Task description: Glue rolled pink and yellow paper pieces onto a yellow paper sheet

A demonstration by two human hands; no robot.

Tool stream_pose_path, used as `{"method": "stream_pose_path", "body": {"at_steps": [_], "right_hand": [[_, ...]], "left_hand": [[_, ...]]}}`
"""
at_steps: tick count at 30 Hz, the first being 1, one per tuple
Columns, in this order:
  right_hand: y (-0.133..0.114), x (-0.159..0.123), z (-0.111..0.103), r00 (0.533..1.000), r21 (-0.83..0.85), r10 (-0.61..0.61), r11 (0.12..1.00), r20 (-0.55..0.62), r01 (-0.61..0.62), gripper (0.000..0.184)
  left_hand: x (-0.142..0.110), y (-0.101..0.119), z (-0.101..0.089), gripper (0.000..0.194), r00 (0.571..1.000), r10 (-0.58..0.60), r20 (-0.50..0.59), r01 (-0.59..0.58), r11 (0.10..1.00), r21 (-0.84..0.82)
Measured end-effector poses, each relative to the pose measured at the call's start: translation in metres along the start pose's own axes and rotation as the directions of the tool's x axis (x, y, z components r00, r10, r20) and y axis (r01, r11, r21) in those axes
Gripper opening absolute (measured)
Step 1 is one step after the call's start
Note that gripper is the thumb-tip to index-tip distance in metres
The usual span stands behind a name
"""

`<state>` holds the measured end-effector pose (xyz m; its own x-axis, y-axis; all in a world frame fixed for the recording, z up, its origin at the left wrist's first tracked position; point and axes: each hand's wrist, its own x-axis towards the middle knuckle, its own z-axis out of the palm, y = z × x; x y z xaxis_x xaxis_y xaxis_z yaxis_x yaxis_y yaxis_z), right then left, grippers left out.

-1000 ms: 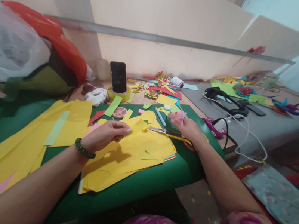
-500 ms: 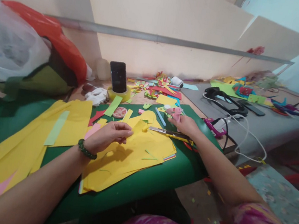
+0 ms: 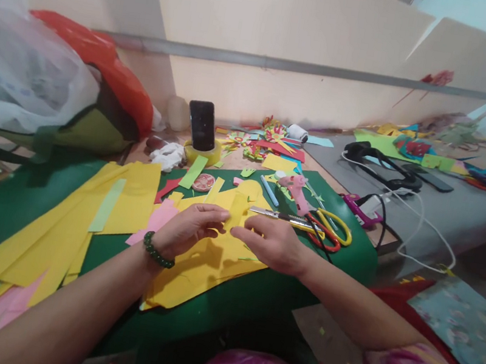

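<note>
My left hand (image 3: 193, 229), with a green bead bracelet at the wrist, pinches a small yellow paper piece (image 3: 237, 210) above a stack of yellow sheets (image 3: 190, 284). From the other side, my right hand (image 3: 276, 246) has its thumb and fingertips closed at the same piece; the exact contact is hard to see against the yellow. Just beyond the right hand a box cutter (image 3: 286, 217) lies with its blade out. A pink glue gun (image 3: 296, 193) rests behind it, next to scissors (image 3: 334, 228) with red and yellow handles.
Yellow paper strips (image 3: 47, 225) spread over the green table (image 3: 251, 303) on the left. A phone (image 3: 202, 126) leans upright in a tape roll (image 3: 203, 154). Near the back are a light blue pen (image 3: 270, 190) and paper flowers (image 3: 274, 131). Plastic bags (image 3: 121, 79) bulge at left.
My right hand has let go of the pink glue gun and come left and nearer to the yellow piece by my left hand. The scissors now show fully. The view has shifted slightly.
</note>
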<state>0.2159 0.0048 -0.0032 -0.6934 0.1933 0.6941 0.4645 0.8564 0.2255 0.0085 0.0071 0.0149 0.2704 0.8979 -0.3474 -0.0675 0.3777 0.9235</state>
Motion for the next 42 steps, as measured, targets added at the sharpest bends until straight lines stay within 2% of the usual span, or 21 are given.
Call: {"method": "stream_pose_path", "body": {"at_steps": [3, 7, 11, 15, 18, 22, 24, 27, 29, 32, 42], "right_hand": [[0.004, 0.005, 0.011, 0.998, 0.037, 0.007, 0.999, -0.066, -0.004, 0.023], [0.008, 0.004, 0.014, 0.994, 0.277, 0.077, 0.959, -0.075, -0.053, 0.02], [0.004, 0.003, 0.02, 0.974, 0.492, 0.203, 0.861, -0.097, -0.131, 0.015], [0.003, 0.004, 0.025, 0.932, 0.653, 0.362, 0.712, -0.028, -0.257, 0.012], [0.005, 0.004, 0.026, 0.861, 0.733, 0.504, 0.561, 0.066, -0.384, 0.011], [0.007, 0.005, 0.028, 0.713, 0.794, 0.675, 0.32, 0.192, -0.517, 0.017], [0.008, 0.006, 0.029, 0.652, 0.814, 0.711, 0.2, 0.262, -0.545, 0.024], [0.008, 0.007, 0.03, 0.589, 0.819, 0.713, 0.037, 0.381, -0.573, 0.03], [0.008, 0.007, 0.031, 0.558, 0.803, 0.705, -0.027, 0.438, -0.596, 0.032], [0.008, 0.006, 0.032, 0.532, 0.783, 0.713, -0.039, 0.457, -0.621, 0.034], [0.007, 0.009, 0.03, 0.528, 0.773, 0.718, -0.022, 0.454, -0.634, 0.036]], "left_hand": [[-0.003, 0.001, 0.002, 0.03, 1.0, -0.001, 0.031, 0.002, 1.0, -0.009], [-0.005, 0.004, 0.005, 0.034, 1.0, 0.008, 0.026, -0.007, 0.999, -0.034], [-0.003, 0.002, 0.006, 0.034, 0.999, 0.048, -0.017, -0.048, 0.998, -0.027], [0.0, -0.002, 0.005, 0.03, 0.994, 0.09, -0.063, -0.091, 0.996, -0.01], [0.001, -0.004, 0.005, 0.025, 0.987, 0.14, -0.076, -0.134, 0.988, 0.072], [0.0, -0.003, 0.007, 0.022, 0.981, 0.182, -0.074, -0.166, 0.969, 0.184], [-0.001, -0.003, 0.009, 0.022, 0.979, 0.194, -0.066, -0.175, 0.959, 0.225], [-0.001, -0.003, 0.01, 0.022, 0.976, 0.208, -0.066, -0.182, 0.944, 0.275], [-0.001, -0.004, 0.01, 0.022, 0.974, 0.216, -0.065, -0.187, 0.933, 0.308], [0.0, -0.006, 0.009, 0.021, 0.971, 0.232, -0.061, -0.197, 0.918, 0.345], [0.001, -0.012, 0.007, 0.021, 0.956, 0.292, -0.02, -0.253, 0.859, 0.445]]}}
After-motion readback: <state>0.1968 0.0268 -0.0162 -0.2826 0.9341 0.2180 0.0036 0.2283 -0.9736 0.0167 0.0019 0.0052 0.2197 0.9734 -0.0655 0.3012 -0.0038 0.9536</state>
